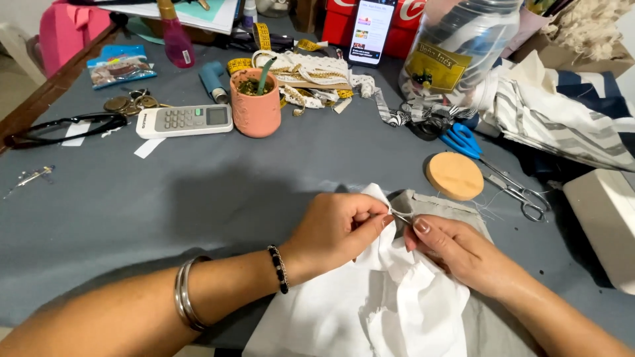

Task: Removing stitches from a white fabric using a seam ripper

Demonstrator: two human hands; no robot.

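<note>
My left hand (337, 228) pinches a fold of white fabric (370, 304) near its top corner, fingers closed on the cloth. My right hand (456, 251) rests on the same bunched fabric just to the right and holds a thin metal needle or pin (400, 214) between thumb and forefinger; its tip meets the left hand's fingertips. Under the white cloth lies a grey-beige piece of fabric (456, 205). Both wrists come in from the bottom edge; the left one wears metal bangles and a dark bead bracelet.
On the grey cloth-covered table (198, 198): a round cork disc (454, 176), blue-handled scissors (489, 165), a pink pot (255, 102), a white remote (184, 120), black glasses (63, 127), tape measure and lace, a phone (371, 30), a large clear jar (456, 49), striped fabric (562, 119), a beige box (605, 218).
</note>
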